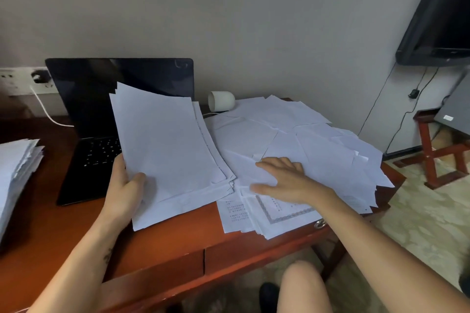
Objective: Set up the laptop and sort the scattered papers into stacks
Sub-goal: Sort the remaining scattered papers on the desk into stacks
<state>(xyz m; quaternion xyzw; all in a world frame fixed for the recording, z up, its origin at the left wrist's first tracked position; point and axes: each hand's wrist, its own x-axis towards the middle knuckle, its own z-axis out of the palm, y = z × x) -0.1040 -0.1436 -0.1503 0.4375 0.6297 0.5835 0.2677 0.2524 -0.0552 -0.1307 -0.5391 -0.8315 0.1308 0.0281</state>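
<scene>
Head view looks down on a reddish wooden desk (pixel 157 241) set against a pale wall. The person's left hand (pixel 124 190) clasps a bundle of sheets (pixel 165 145) by its near left corner, thumb on top and fingers behind. The bundle is tilted up and covers part of the keyboard of the laptop (pixel 89 109). That laptop stands open at the far left of the desk, its screen dark.

The right hand (pixel 282 180) lies palm down with its fingers straight and spread, pressing on the scattered papers (pixel 318 140) and grasping nothing. These papers overlap at every angle across the right half of the desk, and some hang past its right edge. A bordered sheet (pixel 287 213) lies just nearer than the right hand, partly under the wrist.

Another stack of papers (pixel 17 168) sits at the left edge, well apart from the loose ones. A white cup (pixel 221 101) lies on its side at the far edge, between the laptop and the scattered papers. A white cable (pixel 48 114) runs from a wall socket (pixel 15 81) toward the laptop. To the right, a dark wall screen (pixel 437 20) hangs above a red wooden stand (pixel 437 160).
</scene>
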